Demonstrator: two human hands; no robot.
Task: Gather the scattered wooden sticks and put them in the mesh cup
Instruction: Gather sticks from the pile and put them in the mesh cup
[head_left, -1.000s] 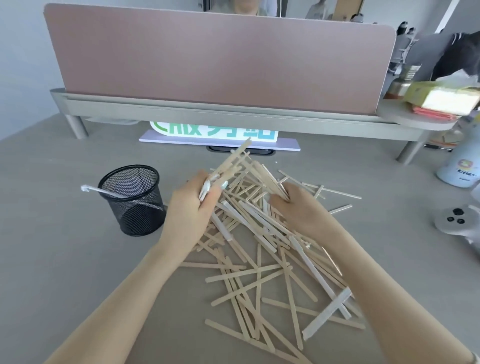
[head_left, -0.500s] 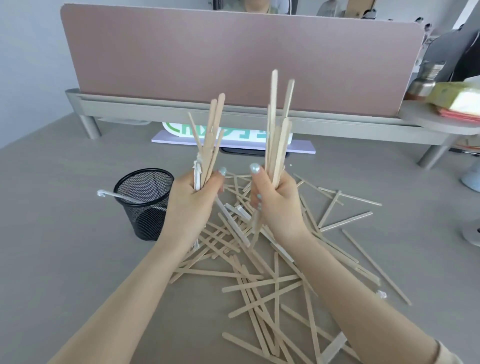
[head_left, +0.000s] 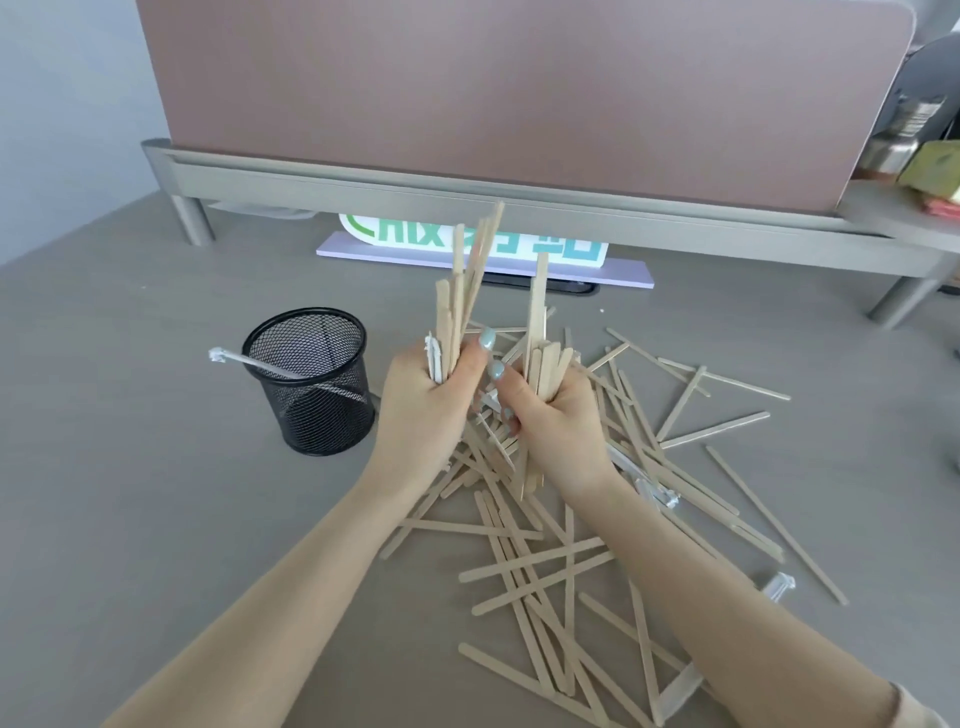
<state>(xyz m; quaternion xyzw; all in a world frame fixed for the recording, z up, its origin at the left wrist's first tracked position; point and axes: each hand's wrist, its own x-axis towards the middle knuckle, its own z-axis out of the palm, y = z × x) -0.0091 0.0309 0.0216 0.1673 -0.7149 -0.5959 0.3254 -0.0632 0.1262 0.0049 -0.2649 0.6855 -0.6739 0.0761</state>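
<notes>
Fingers (head_left: 470, 364) of our left hand (head_left: 423, 400) and our right hand (head_left: 558, 415) are each wrapping an upright bundle of wooden sticks (head_left: 519, 561) above the desk (head_left: 130, 519). We are seeing the loose pile lying beneath and to the right, and the mesh cup (head_left: 311, 384) standing just left, holding one white-wrapped stick (head_left: 249, 361).

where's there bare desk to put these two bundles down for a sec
Bare desk lies left of the mesh cup and in front of it, beside the left forearm. A smaller strip runs behind the cup, below the shelf rail. It is crowded under both hands and out to the right, where loose sticks cross.
</notes>
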